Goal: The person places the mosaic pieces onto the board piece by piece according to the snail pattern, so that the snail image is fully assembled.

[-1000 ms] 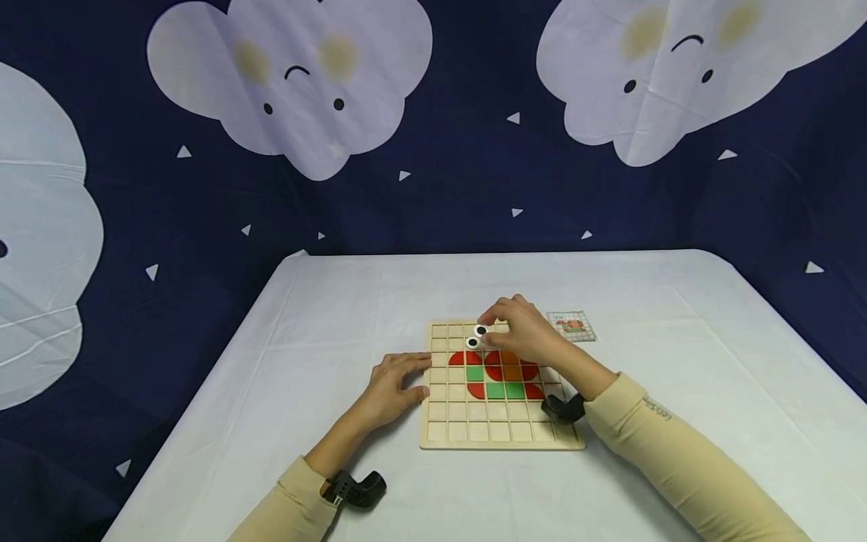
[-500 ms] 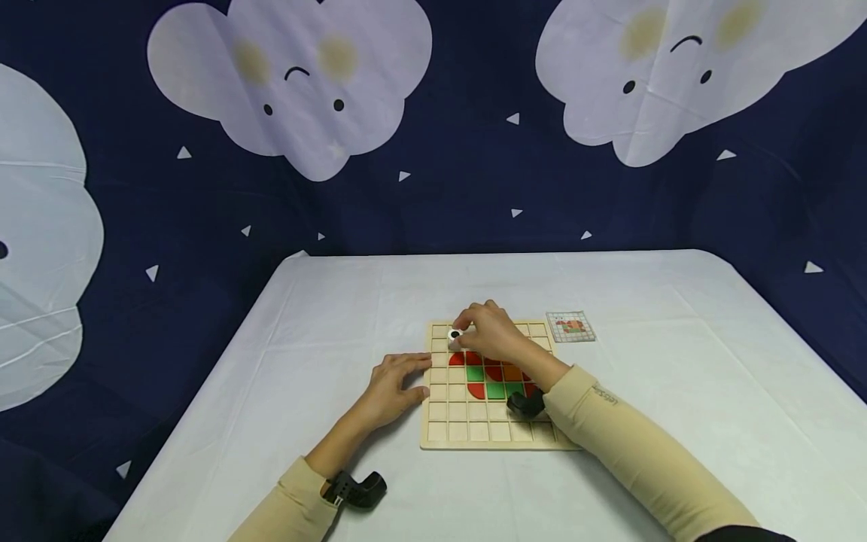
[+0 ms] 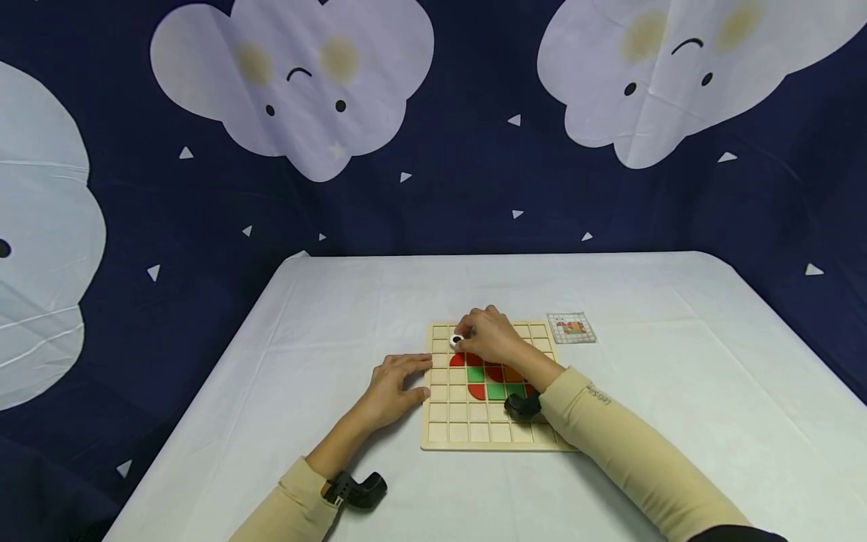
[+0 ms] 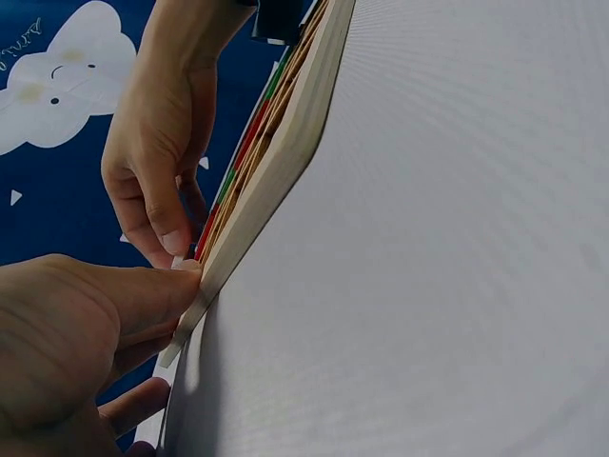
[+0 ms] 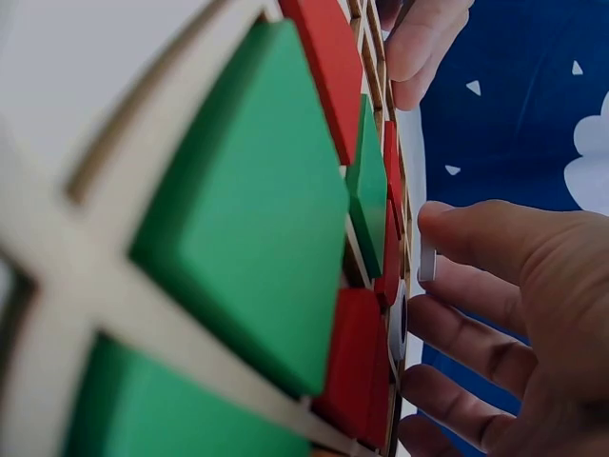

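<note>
My right hand (image 3: 493, 335) pinches a white disc with a black dot (image 3: 457, 341) between thumb and fingertip, over the far left part of a wooden grid board (image 3: 467, 431). In the right wrist view the disc (image 5: 427, 262) stands edge-on between thumb and finger, close to the board. A second black-dotted disc (image 5: 398, 322) lies in the board, beside the red pieces; in the head view the right hand hides it. My left hand (image 3: 390, 386) rests at the board's left edge, fingers fairly straight, thumb (image 4: 157, 290) touching the rim.
Red pieces (image 3: 476, 391) and green squares (image 3: 496, 391) fill several middle cells; the right arm covers some. A small card with a printed pattern (image 3: 572, 328) lies past the board's far right corner. The white tablecloth (image 3: 339, 301) reaches back to a dark blue cloud-print cloth (image 3: 467, 218).
My right hand has moved left over the board with the pinched disc, then lowered slightly toward the cell. The second disc has gone out of sight behind it. My left hand stays put.
</note>
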Available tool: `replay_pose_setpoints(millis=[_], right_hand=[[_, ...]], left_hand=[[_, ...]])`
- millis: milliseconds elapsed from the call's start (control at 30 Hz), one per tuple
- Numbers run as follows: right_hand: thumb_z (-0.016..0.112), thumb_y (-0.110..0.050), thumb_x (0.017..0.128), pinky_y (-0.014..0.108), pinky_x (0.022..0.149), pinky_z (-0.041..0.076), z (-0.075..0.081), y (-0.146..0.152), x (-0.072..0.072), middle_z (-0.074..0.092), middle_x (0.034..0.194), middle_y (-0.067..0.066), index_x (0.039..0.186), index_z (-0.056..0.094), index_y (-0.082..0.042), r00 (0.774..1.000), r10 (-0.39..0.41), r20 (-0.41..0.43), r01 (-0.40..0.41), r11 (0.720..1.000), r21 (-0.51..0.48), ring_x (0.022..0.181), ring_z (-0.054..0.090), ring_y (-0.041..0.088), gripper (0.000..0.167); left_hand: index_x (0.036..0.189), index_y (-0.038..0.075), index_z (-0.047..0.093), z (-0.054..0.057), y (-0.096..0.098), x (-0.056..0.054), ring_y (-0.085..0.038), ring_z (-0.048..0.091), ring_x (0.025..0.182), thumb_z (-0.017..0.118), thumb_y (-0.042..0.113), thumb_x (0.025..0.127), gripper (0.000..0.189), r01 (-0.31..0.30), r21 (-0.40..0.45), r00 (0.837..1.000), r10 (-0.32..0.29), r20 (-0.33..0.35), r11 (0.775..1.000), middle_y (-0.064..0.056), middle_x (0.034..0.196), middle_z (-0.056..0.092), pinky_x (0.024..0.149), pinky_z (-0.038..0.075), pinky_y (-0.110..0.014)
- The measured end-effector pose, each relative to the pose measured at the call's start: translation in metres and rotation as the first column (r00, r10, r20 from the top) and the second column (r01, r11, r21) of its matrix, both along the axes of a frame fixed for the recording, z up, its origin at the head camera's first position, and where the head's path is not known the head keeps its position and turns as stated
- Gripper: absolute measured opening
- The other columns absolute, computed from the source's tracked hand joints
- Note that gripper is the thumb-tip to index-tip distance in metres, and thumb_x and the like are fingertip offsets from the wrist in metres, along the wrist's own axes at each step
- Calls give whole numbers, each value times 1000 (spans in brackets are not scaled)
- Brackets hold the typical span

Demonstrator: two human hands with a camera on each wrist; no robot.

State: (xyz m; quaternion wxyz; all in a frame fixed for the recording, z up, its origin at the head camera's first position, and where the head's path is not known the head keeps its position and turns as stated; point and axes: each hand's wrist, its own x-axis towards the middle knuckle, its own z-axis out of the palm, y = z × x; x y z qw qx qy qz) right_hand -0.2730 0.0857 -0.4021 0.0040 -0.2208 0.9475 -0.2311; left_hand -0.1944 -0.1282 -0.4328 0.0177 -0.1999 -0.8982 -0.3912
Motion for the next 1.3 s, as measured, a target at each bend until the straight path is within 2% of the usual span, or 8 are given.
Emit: replay_pose_setpoints(millis=[400,733,1033,1167,1300], right_hand=[[72,-32,82,47,87,40,-4,2,-1,64,96,0,97,74,-19,998,33,-52,-31,998,49,92,50,23,20],[70,-31,83,48,90,39,0,5,1,65,98,0,100,72,-17,998,31,-45,-30,999,28,96,50,25,23],[64,-29,88,49,93,37,13,30,19,64,107,5,110,69,-10,997,46,-63,-51,996,-78,101,49,26,29],[63,-28,88,49,92,37,16,46,30,64,110,5,110,69,-11,997,16,-79,-25,993,-113,102,48,25,29],[64,-29,88,47,87,40,17,62,42,63,115,5,111,68,-11,995,-34,-91,22,992,-128,103,48,24,29]], left_hand=[[123,7,62,1,1,1,-29,42,126,71,13,81,44,-6,-7,1000,6,7,1000,-2,136,56,102,24,-51],[124,7,62,1,1,0,-30,42,127,71,13,81,44,0,-3,1000,0,9,1000,-3,136,56,102,24,-51],[123,6,63,0,0,0,-30,43,125,72,14,81,43,-3,-11,1000,3,-8,1000,-4,136,56,99,26,-49],[121,6,63,2,-1,0,-31,43,125,70,13,82,41,-19,25,1000,19,13,999,-6,135,57,102,25,-50],[124,7,61,5,-2,1,-31,44,125,66,13,84,41,-69,37,998,68,13,997,-8,134,56,104,26,-52]])
